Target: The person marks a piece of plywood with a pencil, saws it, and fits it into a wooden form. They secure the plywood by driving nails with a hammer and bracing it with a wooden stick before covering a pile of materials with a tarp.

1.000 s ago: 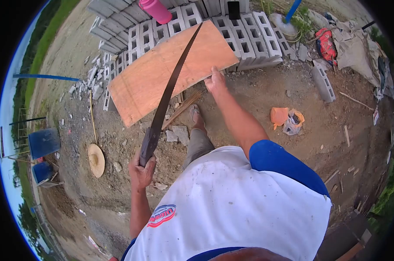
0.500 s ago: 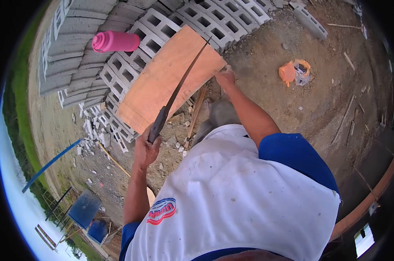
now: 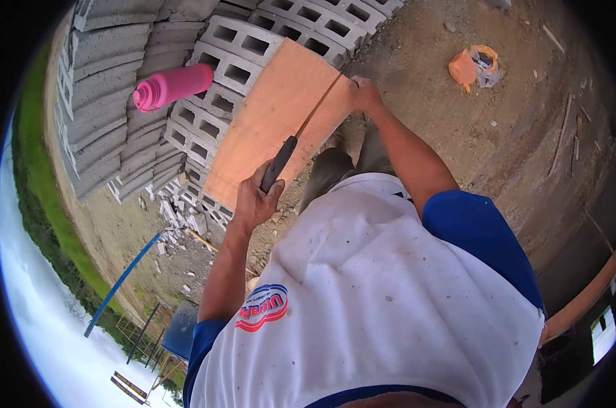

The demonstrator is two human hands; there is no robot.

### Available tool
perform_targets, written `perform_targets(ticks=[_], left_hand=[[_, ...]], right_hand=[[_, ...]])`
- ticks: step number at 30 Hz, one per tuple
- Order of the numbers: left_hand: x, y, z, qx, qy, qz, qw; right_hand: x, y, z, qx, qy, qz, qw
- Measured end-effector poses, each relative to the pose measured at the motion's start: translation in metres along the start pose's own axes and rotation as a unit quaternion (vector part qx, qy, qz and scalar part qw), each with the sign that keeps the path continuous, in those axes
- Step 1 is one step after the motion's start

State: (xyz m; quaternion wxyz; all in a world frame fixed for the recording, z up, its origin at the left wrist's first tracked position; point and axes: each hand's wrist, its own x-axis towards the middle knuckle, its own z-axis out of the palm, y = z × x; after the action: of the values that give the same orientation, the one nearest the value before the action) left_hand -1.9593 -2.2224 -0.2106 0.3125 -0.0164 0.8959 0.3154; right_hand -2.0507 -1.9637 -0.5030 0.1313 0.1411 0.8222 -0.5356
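An orange-brown wooden board (image 3: pixel 267 109) lies slanted across the stacked hollow blocks. My left hand (image 3: pixel 257 197) is closed around the black handle of a handsaw (image 3: pixel 278 165), near the board's lower edge. The thin dark blade runs up and right over the board, seen almost edge-on, towards its far right edge. At the board's right corner, my right hand (image 3: pixel 365 94) grips the edge with bent fingers, close to the blade's far end. Part of those fingers is hidden.
A pink bottle (image 3: pixel 175 87) lies on the grey hollow blocks (image 3: pixel 236 47) at the upper left. On the dirt ground to the right is an orange container with a plastic bag (image 3: pixel 464 68). Broken block pieces (image 3: pixel 182 217) and a blue bar (image 3: pixel 122 282) are at the lower left.
The saw has moved down and left across the board, and its blade now appears flatter and shorter. The camera view has shifted and turned. My right hand still holds the board's corner.
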Motion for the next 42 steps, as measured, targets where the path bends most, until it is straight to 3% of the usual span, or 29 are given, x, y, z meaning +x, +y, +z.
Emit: perform_targets(ticks=[5, 8, 14, 17, 18, 19, 20, 22, 24, 25, 27, 29, 36, 42], left_hand=[[0.009, -0.023, -0.023, 0.009, -0.034, 0.048, 0.998], [0.008, -0.033, -0.023, -0.031, -0.039, 0.074, 0.996], [0.008, -0.035, -0.020, -0.041, -0.068, 0.048, 0.996], [0.014, -0.031, -0.016, -0.026, -0.079, 0.062, 0.995], [0.015, -0.030, -0.014, -0.018, -0.080, 0.071, 0.994], [0.016, -0.032, -0.012, -0.018, -0.078, 0.075, 0.994], [0.017, -0.035, -0.009, -0.018, -0.076, 0.079, 0.994], [0.015, -0.035, -0.005, -0.002, -0.070, 0.084, 0.994], [0.008, -0.031, -0.007, 0.030, -0.064, 0.083, 0.994], [0.001, -0.028, -0.012, 0.030, -0.064, 0.071, 0.995], [-0.020, -0.026, -0.027, 0.032, -0.065, 0.045, 0.996], [-0.030, -0.024, -0.029, 0.041, -0.068, 0.036, 0.996], [-0.012, -0.043, 0.007, 0.087, -0.044, 0.064, 0.993], [-0.032, -0.016, -0.018, 0.024, -0.069, 0.002, 0.997]], right_hand=[[-0.003, 0.000, 0.005, 0.024, 0.024, 0.030, 0.999], [-0.013, -0.021, 0.005, 0.116, -0.008, 0.206, 0.972], [-0.013, -0.015, 0.009, 0.145, -0.022, 0.195, 0.970], [-0.010, 0.000, 0.017, 0.083, 0.005, 0.139, 0.987], [-0.003, 0.023, 0.026, -0.099, 0.038, -0.009, 0.994], [0.008, 0.057, 0.036, -0.276, 0.067, -0.156, 0.946], [0.013, 0.077, 0.042, -0.436, 0.092, -0.296, 0.845], [0.009, 0.061, 0.030, -0.506, -0.040, -0.259, 0.822], [0.008, 0.050, 0.031, -0.388, -0.083, -0.105, 0.912], [0.017, 0.056, 0.040, -0.220, -0.055, 0.032, 0.973], [0.023, 0.064, 0.047, -0.068, 0.008, 0.119, 0.990], [0.003, 0.039, 0.039, -0.119, 0.070, 0.025, 0.990], [0.010, 0.013, 0.002, -0.099, -0.002, 0.043, 0.994], [-0.006, 0.004, -0.002, -0.102, -0.074, 0.033, 0.992]])
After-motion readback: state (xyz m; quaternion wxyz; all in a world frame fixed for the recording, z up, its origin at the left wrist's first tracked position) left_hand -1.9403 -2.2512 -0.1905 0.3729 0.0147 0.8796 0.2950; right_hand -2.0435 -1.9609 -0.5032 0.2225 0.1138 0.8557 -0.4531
